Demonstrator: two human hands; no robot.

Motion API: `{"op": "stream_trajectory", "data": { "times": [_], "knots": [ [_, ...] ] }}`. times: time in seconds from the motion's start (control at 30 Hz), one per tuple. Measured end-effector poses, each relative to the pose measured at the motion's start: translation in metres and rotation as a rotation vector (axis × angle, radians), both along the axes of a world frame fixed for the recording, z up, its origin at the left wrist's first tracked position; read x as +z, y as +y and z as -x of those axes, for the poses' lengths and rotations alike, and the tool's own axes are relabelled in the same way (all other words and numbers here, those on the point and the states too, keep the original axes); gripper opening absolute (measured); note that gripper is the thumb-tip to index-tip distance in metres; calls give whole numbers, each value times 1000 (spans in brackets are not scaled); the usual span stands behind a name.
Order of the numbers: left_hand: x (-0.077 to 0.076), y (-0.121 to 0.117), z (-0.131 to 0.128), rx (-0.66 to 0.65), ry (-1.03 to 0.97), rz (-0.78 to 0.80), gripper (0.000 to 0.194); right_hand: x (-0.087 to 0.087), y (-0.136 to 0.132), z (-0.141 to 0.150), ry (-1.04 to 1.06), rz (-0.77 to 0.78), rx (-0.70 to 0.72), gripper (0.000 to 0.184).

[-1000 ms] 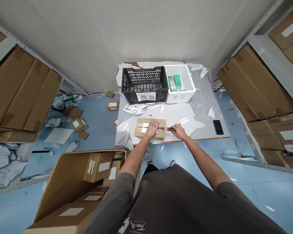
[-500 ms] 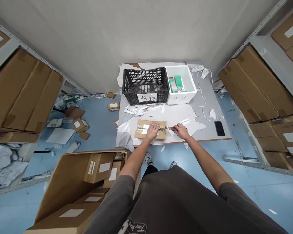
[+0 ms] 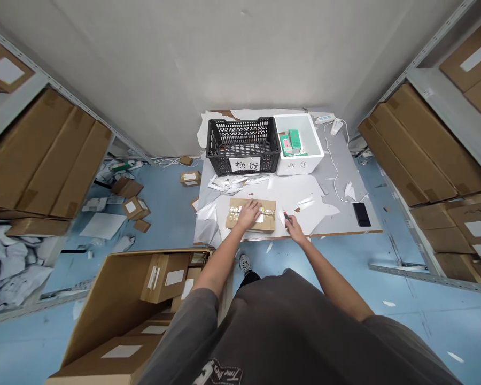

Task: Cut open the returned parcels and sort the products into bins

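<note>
A flat cardboard box [image 3: 269,210] with shiny tape and white labels lies near the table's front edge. My left hand [image 3: 248,215] rests on top of it, fingers stretched out over the lid. To the right of the box, my right hand [image 3: 295,231] grips a red-and-black utility knife [image 3: 286,216]. The knife points up and away from me, apart from the box. My fingers hide part of its handle.
A black crate [image 3: 242,164] and a white foam box [image 3: 300,167] holding green boxes stand behind. Paper scraps [image 3: 228,184], a phone [image 3: 361,214] and a white cable share the table [image 3: 344,176]. A large carton [image 3: 124,267] of parcels stands at left; loaded shelves flank both sides.
My right hand has drawn the knife away from the box's right end and turned its tip upward. The left hand stays on the box. The view has shifted slightly.
</note>
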State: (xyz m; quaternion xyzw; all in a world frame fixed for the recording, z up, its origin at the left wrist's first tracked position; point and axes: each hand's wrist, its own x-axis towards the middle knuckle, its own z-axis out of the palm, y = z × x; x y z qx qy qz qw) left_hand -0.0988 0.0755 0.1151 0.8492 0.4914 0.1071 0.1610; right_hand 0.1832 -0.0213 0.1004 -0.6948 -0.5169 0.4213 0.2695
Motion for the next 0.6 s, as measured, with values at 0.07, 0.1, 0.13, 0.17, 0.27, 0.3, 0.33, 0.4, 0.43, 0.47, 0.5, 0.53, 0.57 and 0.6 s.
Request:
{"op": "stream_trajectory", "data": {
  "times": [0.07, 0.1, 0.13, 0.17, 0.27, 0.3, 0.33, 0.4, 0.43, 0.47, 0.5, 0.53, 0.57, 0.6],
  "knots": [
    [10, 7, 20, 49, 61, 37, 52, -7, -7, 37, 15, 17, -35, 47],
    [13, 11, 30, 64, 97, 71, 58, -8, -8, 54, -7, 18, -58, 49],
    [16, 14, 39, 72, 130, 109, 63, -10, -7, 67, -44, 24, -81, 51],
    [17, 16, 47, 73, 156, 145, 67, -10, -5, 77, -89, 29, -102, 53],
    [17, 14, 58, 85, 206, 203, 67, -10, 10, 89, -219, 46, -112, 52],
    [17, 11, 59, 111, 216, 205, 66, -10, 17, 88, -249, 46, -96, 51],
    [16, 6, 59, 145, 225, 202, 65, -10, 25, 87, -271, 42, -75, 51],
    [15, -6, 57, 221, 239, 194, 66, -11, 42, 82, -306, 32, -41, 52],
    [16, -13, 56, 257, 244, 190, 66, -11, 52, 81, -320, 27, -31, 53],
    [16, -20, 55, 290, 249, 187, 66, -11, 62, 80, -331, 22, -23, 55],
    [17, -27, 55, 325, 256, 185, 66, -11, 72, 79, -337, 17, -10, 58],
    [18, -34, 55, 365, 265, 187, 66, -11, 82, 79, -336, 12, 11, 61],
    [20, -39, 54, 408, 275, 191, 65, -10, 92, 80, -332, 8, 33, 65],
    [21, -44, 54, 453, 286, 196, 65, -9, 101, 80, -324, 6, 54, 68]
  ]
}}
